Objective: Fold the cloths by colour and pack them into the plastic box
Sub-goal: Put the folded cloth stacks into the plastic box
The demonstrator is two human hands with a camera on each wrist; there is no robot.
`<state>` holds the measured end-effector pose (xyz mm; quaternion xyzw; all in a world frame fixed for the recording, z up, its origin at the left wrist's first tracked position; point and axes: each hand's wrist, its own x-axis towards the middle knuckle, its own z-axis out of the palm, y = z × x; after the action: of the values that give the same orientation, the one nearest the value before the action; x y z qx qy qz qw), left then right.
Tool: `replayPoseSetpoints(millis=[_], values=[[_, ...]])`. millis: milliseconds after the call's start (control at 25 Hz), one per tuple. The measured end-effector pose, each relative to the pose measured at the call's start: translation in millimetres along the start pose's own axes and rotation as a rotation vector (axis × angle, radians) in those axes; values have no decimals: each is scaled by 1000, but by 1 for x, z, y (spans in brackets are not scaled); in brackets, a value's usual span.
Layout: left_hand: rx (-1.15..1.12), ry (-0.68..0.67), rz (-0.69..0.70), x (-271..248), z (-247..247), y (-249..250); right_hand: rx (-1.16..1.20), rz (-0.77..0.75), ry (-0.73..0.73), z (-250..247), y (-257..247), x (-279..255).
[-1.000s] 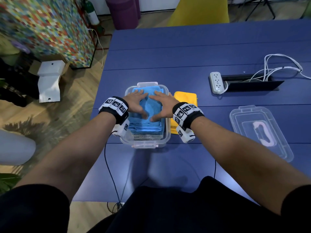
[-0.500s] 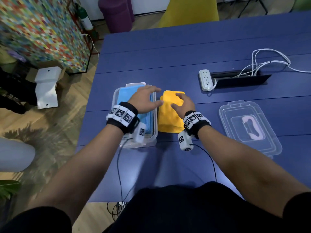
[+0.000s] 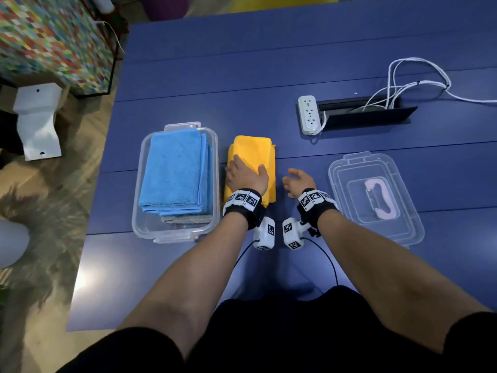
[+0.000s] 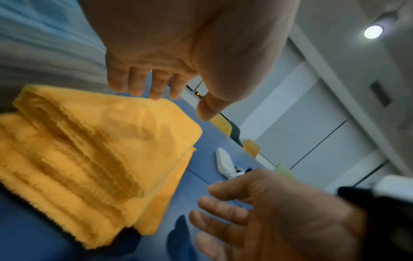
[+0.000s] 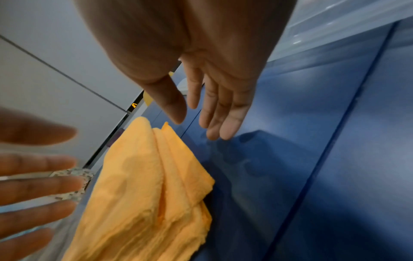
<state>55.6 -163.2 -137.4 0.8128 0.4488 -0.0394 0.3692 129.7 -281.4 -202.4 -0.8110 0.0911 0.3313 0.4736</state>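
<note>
Head view: blue cloths [image 3: 174, 170] packed in plastic box [image 3: 215, 211]. Yellow cloth stack [image 3: 254, 152] on counter [image 3: 295, 36]: my left hand [image 3: 246, 176] flat on it, right hand [image 3: 300, 181] spread beside. Next, likely: grip both ends, lift across.

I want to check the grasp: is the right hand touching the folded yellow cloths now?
Apart. In the head view bare blue table shows between the right hand and the yellow cloths.

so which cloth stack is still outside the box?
The yellow cloth stack: it lies on the table right of the plastic box, under the left hand. The blue cloth stack is already inside the box.
</note>
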Motion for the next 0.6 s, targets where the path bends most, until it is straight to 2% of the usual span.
replayPoseSetpoints(millis=[120, 240, 320, 400, 600], values=[[-74, 18, -184, 20, 5, -7, -71, -46, -78, 8, -6, 9], [-73, -20, -283, 28, 9, -11, -180, -75, -173, 19, -21, 2], [-26, -104, -300, 33, 13, -15, -326, -112, -209, 22, -30, -2], [-28, -204, -279, 38, 13, -20, -436, -130, -187, 22, -28, 2], [-140, -277, -390, 28, 9, -27, -398, -60, -152, 1, -13, -2]])
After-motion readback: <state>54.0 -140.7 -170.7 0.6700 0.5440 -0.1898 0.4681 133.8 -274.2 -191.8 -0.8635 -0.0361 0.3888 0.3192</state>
